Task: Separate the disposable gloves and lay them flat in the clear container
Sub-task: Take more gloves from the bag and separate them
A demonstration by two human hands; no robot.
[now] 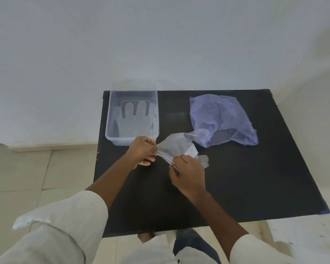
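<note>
A thin clear glove (174,144) is hanging stretched between both hands, just above the worktop (255,178), near the middle & a little to the right of the clear container (111,119). Its cuff end is running toward the left hand (142,152), its finger end is trailing off to the right, one loose bit lying by the right hand (188,176). Left grip is closing on the glove's edge, thumb & fingers pinching the film. Right grip is also pinching the film, fingertips (176,159) tight on a stretched strip of it. Can't tell whether it's one glove or two stuck together, the plastic being too see-through.

The container is sitting at the far left corner of the worktop, w/ the left hand just off its near right corner. Inside, at least one glove (134,119) is lying flat on the bottom, fingers pointing far; more layers may be under it, can't say.

To the right, a crumpled purple plastic bag (222,119) is lying on the worktop, mouth facing near-left, w/ another clear glove tip (200,132) poking out & touching the held glove's far end.

Both forearms are bare, w/ pale rolled-up sleeves (69,216) at the near edge. Worktop is black, standing on a pale tiled floor (17,168) against a white wall (160,44).
</note>
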